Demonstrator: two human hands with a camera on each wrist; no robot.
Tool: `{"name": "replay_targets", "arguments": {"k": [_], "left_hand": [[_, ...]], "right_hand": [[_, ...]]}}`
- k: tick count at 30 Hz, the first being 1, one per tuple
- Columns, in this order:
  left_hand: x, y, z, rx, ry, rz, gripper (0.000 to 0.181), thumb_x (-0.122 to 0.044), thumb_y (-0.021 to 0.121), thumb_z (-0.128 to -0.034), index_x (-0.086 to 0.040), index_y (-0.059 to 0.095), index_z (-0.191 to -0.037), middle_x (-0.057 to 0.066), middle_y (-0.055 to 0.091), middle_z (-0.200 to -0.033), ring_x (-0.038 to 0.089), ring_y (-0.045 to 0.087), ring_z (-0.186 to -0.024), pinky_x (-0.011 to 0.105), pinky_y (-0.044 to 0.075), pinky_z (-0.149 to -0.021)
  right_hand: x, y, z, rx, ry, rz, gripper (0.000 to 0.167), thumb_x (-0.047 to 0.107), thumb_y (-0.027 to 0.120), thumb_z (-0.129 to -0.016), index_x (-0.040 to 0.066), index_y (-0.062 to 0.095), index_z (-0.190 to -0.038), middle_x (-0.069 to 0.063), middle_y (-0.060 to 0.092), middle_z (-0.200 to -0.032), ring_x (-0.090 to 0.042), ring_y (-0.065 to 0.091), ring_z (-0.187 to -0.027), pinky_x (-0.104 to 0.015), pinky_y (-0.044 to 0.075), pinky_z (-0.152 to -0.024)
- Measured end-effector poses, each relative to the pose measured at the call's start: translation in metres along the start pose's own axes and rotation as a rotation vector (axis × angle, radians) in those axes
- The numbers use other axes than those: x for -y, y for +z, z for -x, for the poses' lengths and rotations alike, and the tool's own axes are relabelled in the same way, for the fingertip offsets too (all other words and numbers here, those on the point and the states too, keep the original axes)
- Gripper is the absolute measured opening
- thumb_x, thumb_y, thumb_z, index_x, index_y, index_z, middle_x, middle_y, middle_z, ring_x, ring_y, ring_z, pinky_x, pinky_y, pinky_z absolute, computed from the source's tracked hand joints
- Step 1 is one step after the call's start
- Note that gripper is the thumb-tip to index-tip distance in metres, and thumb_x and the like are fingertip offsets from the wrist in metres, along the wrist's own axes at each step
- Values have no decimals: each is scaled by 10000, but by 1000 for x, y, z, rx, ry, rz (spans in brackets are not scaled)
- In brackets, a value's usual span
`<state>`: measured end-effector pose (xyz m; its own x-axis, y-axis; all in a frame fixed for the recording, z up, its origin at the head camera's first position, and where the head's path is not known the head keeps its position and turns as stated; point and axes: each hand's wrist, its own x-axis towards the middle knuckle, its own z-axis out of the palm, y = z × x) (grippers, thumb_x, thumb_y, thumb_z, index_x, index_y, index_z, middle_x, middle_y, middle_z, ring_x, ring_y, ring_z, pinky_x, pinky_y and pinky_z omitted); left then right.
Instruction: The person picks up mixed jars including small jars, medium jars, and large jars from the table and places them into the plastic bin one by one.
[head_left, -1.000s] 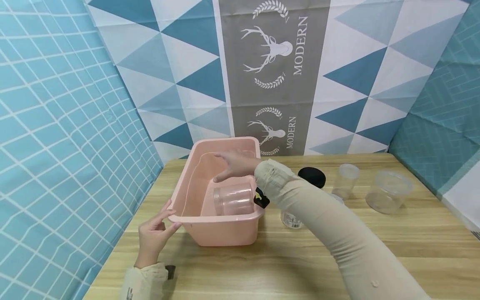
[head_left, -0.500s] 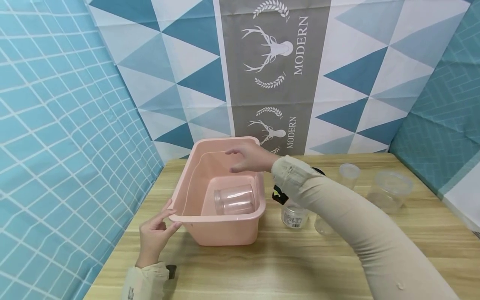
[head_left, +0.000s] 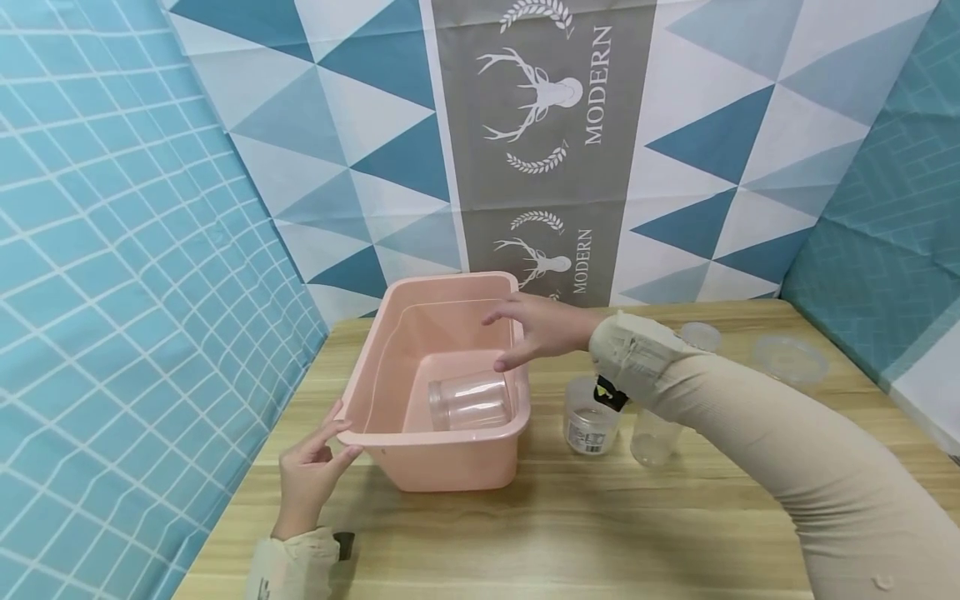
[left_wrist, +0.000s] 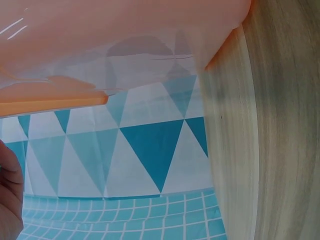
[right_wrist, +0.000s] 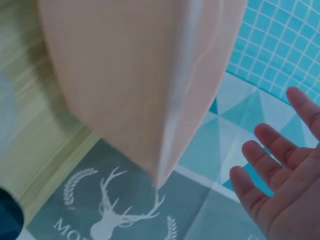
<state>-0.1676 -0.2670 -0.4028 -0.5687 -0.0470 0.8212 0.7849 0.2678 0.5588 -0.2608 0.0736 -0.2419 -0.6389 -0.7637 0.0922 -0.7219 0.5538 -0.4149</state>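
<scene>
Right hand [head_left: 540,325] has been shifted rightward to above the right rim of the pink tub [head_left: 450,467], mid-frame; its fingers are spread wide, nothing held. Tub's lower-left corner is pinched by the left hand [head_left: 309,479]. Clear jar [head_left: 468,402], on its side, is contained within, just below frame centre.

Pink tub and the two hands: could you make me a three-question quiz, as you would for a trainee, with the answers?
1. True or false: the left hand grips the tub.
2. Which thing lies in the tub? A: sponge. B: clear jar. C: spoon.
3. What is the right hand holding?

Key: 1 true; 2 B; 3 nothing.
</scene>
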Motion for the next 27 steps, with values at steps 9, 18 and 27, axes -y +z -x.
{"name": "replay_targets", "arguments": {"k": [9,18,27], "left_hand": [[-3,-1,-1,-8,-9,59,256,-27,806,-718,80,708,-930,-58,629,-1200,116,176,-360,247,169,-323],[-14,5,-6,-16,3,66,231,-65,802,-741,42,725,-931,-66,631,-1192,123,169,-358,246,168,-323],[4,1,3,-25,0,49,252,-89,813,-734,25,730,-943,-70,630,-1203,106,179,-361,222,183,-332]], "right_hand": [[-10,2,22,38,13,52,763,411,762,-782,-5,472,-1352,-202,455,-1397,-356,387,-1304,-516,314,-1054],[-21,3,40,-64,-106,150,834,378,817,-706,29,469,-1380,-198,466,-1392,-366,443,-1264,-529,365,-1013],[-29,13,54,-116,-227,220,774,410,825,-681,3,557,-1281,-199,548,-1284,-372,522,-1176,-511,418,-963]]}}
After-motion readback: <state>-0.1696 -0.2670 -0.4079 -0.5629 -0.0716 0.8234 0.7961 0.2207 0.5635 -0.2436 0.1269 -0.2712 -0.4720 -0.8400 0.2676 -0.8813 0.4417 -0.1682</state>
